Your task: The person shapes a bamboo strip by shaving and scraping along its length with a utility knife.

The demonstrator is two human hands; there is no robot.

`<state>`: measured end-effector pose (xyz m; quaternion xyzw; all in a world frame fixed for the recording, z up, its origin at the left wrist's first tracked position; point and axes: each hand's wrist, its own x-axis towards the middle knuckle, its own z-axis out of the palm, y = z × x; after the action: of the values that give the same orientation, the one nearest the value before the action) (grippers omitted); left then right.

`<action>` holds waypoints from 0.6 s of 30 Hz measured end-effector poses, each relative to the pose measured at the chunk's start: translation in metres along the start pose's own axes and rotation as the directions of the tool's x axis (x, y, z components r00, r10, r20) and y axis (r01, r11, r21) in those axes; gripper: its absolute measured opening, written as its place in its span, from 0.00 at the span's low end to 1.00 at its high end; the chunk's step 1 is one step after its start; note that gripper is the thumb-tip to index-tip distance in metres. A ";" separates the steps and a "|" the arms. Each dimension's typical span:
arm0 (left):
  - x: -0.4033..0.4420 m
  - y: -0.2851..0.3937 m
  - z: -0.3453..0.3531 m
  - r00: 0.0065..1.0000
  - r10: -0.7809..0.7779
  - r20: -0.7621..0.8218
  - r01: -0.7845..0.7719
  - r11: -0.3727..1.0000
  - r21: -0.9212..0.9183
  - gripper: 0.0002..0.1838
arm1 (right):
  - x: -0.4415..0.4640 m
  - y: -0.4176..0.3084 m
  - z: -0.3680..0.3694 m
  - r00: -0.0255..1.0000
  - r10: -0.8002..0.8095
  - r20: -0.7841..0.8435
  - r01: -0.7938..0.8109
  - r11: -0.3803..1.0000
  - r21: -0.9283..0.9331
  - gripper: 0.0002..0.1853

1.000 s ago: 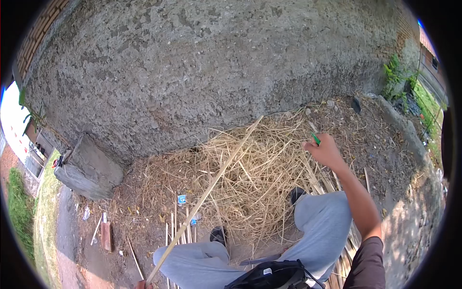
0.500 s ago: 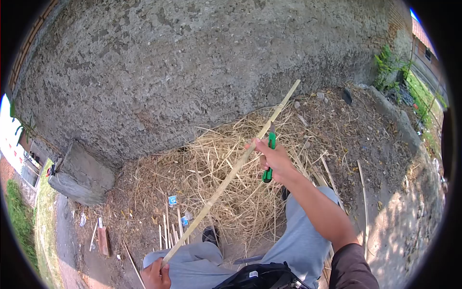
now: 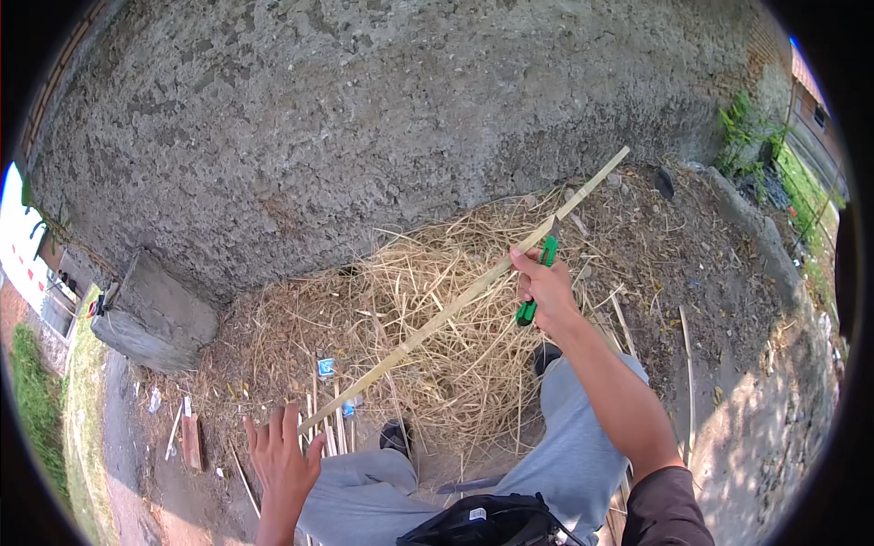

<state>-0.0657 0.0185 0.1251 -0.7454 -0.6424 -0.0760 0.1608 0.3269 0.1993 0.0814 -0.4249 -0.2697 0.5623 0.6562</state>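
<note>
A long pale bamboo strip (image 3: 410, 341) runs diagonally from my left hand up toward the wall. My right hand (image 3: 546, 287) is closed on a green utility knife (image 3: 527, 312) and pinches the strip with its fingertips. The knife's blade points up, close beside the strip. At the strip's lower end, my left hand (image 3: 284, 464) has its fingers spread and is not gripping. Whether the left thumb and fingers touch the strip's end I cannot tell. Below the strip lies a heap of straw-coloured bamboo shavings (image 3: 455, 373).
A rough grey wall (image 3: 364, 136) rises in front. A concrete block (image 3: 159, 314) stands at left. Several thin strips (image 3: 330, 432) lie by my left foot, near a blue-and-white wrapper (image 3: 326, 367). A reddish-brown piece (image 3: 191, 441) lies further left. A black bag (image 3: 478, 523) rests at my lap.
My left hand has let go of the strip's lower end and spread its fingers. The strip has shifted up and right with my right hand, tilting flatter. The knife moved along with it.
</note>
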 end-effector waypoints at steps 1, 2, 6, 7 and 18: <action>0.005 0.009 -0.004 1.000 0.010 -0.027 -0.010 1.000 -0.004 0.28 | -0.001 -0.002 0.001 1.000 -0.002 -0.025 0.002 1.000 0.009 0.07; 0.011 0.017 -0.008 0.998 0.019 -0.054 -0.020 1.000 -0.008 0.30 | -0.002 -0.003 0.002 0.999 -0.003 -0.049 0.004 1.000 0.017 0.07; 0.037 0.045 -0.007 0.975 0.163 -0.150 -0.155 0.986 0.066 0.31 | 0.001 0.000 0.000 0.998 -0.008 -0.065 0.009 1.000 0.011 0.08; 0.044 0.051 -0.002 0.974 0.177 -0.139 -0.183 0.982 -0.036 0.30 | 0.001 -0.001 0.001 0.997 -0.011 -0.074 0.012 1.000 0.007 0.08; 0.090 0.078 0.050 0.917 0.333 -0.219 -0.379 0.900 -0.218 0.12 | 0.004 -0.004 -0.001 0.992 -0.044 -0.117 0.049 0.998 0.046 0.09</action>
<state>0.0211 0.1093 0.0960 -0.8553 -0.4629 -0.1928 0.1307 0.3307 0.2028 0.0840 -0.4344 -0.2273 0.5276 0.6938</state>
